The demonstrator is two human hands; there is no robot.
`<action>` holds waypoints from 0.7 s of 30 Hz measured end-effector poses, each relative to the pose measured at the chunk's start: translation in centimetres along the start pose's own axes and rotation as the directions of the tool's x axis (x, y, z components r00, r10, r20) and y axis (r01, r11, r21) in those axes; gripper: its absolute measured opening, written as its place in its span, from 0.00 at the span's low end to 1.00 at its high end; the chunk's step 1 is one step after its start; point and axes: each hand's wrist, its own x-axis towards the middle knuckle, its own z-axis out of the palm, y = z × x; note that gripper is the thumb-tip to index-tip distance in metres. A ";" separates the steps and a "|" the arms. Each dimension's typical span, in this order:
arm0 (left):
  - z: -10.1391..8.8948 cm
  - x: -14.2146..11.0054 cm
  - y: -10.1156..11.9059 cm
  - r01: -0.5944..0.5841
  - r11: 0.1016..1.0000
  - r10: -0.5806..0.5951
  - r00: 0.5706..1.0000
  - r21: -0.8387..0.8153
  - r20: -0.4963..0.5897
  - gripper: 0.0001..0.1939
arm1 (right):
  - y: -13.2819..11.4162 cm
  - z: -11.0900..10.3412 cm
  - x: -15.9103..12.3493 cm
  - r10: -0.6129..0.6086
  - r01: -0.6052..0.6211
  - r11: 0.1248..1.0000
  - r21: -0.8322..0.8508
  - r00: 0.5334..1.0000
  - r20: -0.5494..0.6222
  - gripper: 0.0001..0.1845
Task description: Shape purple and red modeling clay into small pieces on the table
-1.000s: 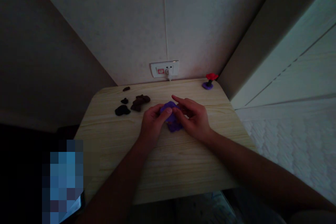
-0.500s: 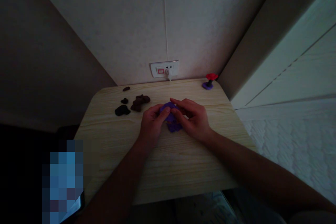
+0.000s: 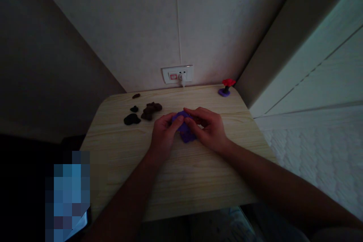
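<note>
A lump of purple modelling clay (image 3: 185,132) lies on the light wooden table (image 3: 176,174) between my hands. My left hand (image 3: 163,133) grips its left side, thumb pressed on top. My right hand (image 3: 208,127) curls over its right side, fingers bent onto the clay. Much of the lump is hidden under my fingers. The room is dim.
Several dark brown and black clay pieces (image 3: 145,112) lie at the back left of the table. A small clay figure with a red top on a purple base (image 3: 226,87) stands at the back right corner. A wall socket with a plug (image 3: 178,74) sits behind. A white cabinet stands to the right.
My right index finger, stretched out a second ago, has curled down onto the clay. Both hands have closed in slightly on the lump.
</note>
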 end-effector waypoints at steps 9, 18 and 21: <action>0.1 0.0 0.1 0.011 1.000 -0.012 1.000 -0.027 -0.018 0.10 | 0.0 0.2 -0.2 0.037 -0.037 0.998 0.048 0.999 0.014 0.20; 0.1 0.0 0.0 -0.004 1.000 0.004 1.000 -0.020 -0.016 0.10 | 0.1 0.2 -0.3 0.022 -0.023 0.999 0.030 0.999 0.030 0.19; 0.0 0.1 -0.2 -0.007 1.000 0.007 1.000 -0.020 -0.019 0.12 | 0.0 0.2 -0.2 0.035 -0.036 0.998 0.044 0.999 0.027 0.19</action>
